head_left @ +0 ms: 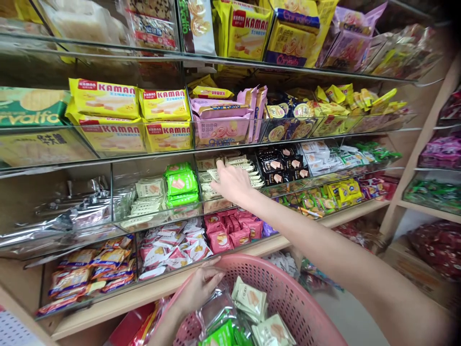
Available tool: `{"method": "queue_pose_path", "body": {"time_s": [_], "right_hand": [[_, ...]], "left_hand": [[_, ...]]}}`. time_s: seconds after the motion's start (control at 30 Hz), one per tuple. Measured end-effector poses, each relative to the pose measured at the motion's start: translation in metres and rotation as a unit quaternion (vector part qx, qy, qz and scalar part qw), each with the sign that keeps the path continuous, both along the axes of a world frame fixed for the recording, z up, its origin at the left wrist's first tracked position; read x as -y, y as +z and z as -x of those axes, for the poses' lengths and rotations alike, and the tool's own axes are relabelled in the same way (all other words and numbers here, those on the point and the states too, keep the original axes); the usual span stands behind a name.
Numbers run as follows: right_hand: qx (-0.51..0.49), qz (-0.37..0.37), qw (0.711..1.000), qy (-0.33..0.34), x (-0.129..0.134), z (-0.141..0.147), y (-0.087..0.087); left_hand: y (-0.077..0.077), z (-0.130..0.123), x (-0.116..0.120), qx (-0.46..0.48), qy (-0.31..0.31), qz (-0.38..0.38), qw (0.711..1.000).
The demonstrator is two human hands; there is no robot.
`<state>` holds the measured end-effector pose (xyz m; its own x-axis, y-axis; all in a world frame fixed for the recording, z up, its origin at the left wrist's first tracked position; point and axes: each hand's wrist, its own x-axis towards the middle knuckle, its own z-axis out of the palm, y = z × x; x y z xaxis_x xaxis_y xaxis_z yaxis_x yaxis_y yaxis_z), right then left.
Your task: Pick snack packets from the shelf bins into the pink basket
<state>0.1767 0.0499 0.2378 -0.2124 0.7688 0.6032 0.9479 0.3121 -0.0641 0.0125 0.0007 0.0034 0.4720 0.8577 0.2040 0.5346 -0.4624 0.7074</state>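
Observation:
My right hand (233, 181) reaches into a shelf compartment of cream-coloured wafer packets (254, 175). Its index finger and thumb close around the end of one packet; the other fingers are partly hidden. Below, my left hand (198, 288) bends its fingers over the rim of a pink perforated plastic basket (306, 307). Inside the basket lie cream wafer packets (250, 299), green packets (223, 334) and clear-wrapped packets (218, 307).
Glass-fronted shelves hold yellow wafer packs (104, 98), green packets (181, 185), black packets (283, 166) and red packets (234, 229). Glass dividers and front panels (158, 218) edge the compartments. A cardboard box (414, 269) stands at lower right.

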Motion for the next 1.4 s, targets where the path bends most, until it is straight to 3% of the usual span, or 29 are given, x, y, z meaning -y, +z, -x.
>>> {"method": "queue_pose_path", "body": {"time_s": [0.13,0.23,0.37,0.5,0.63,0.73,1.0,1.4], "right_hand": [[-0.045,-0.039,0.998,0.035,0.011,-0.016,-0.009],[-0.099,-0.091,0.986,0.100,0.033,-0.039,-0.035],[-0.112,-0.089,0.970,0.199,0.072,-0.077,-0.096],[-0.073,-0.011,0.977,0.200,0.094,-0.101,-0.164],[0.024,0.053,0.975,0.214,0.092,-0.102,-0.220],[0.090,0.065,0.967,0.229,0.080,-0.091,-0.246],[0.195,0.057,0.954,0.221,0.053,-0.057,-0.276],[0.142,0.069,0.970,0.186,0.047,-0.057,-0.291]], "left_hand": [[0.001,0.001,0.000,-0.009,0.002,-0.002,1.000],[0.000,0.002,0.000,-0.011,0.003,-0.004,1.000],[-0.001,0.001,0.000,-0.015,0.014,-0.004,1.000],[0.004,-0.002,0.001,-0.018,-0.007,-0.009,1.000],[0.006,-0.003,0.001,-0.023,-0.016,-0.012,1.000],[0.003,-0.002,0.001,-0.013,-0.012,-0.010,1.000],[-0.003,0.000,-0.002,0.012,-0.006,0.008,1.000],[0.002,-0.002,0.001,-0.010,0.007,0.000,1.000]]}}
